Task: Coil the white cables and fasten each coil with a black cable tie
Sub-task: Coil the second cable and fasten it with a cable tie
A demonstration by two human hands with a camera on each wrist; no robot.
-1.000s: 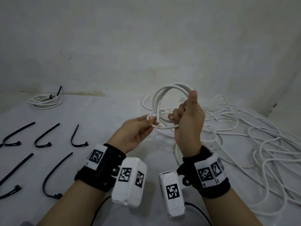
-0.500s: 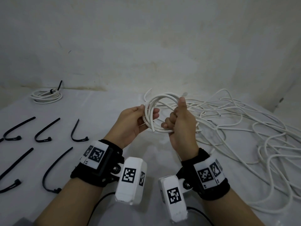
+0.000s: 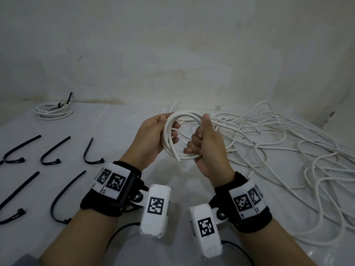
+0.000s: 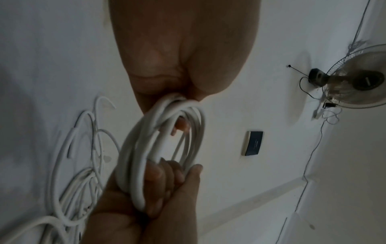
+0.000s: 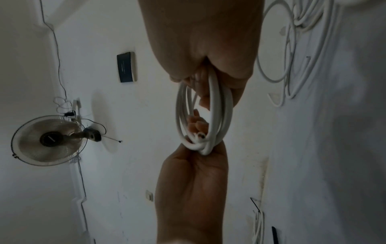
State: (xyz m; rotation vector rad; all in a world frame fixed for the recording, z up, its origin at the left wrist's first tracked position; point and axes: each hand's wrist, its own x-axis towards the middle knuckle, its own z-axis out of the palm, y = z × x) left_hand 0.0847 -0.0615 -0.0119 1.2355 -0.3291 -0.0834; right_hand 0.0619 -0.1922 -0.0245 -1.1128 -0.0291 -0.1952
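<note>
- White, round-sectioned cable is what I have in both hands: a small coil of several loops, lifted clear of the worktop.
- My left hand wraps its fingers through the coil's left side, thumb on the outside.
- My right hand is clenched around the coil's right and lower side, thumb up along the top arc; a cut cable end pokes out at the bottom.
- From the left wrist view, the loops run as smooth, slightly glossy strands between the two grips.
- From the right wrist view, I see the coil edge-on, a cut end showing a dark core.
- Beyond my right hand, loose white cable sprawls in tangled loops across the right half of the worktop.
- Five black cable ties lie in two rows on the left, thin flexible strips bent into hooks, well apart from the coil.
- Far left, near the wall, a finished coil lies flat with a black tie sticking up from it.
- Pale sheeting, faintly shiny, covers the worktop; the wall behind is off-white, stained along its base.
- Both wrist views catch a wall fan with a wire guard, and a dark rectangular panel.
</note>
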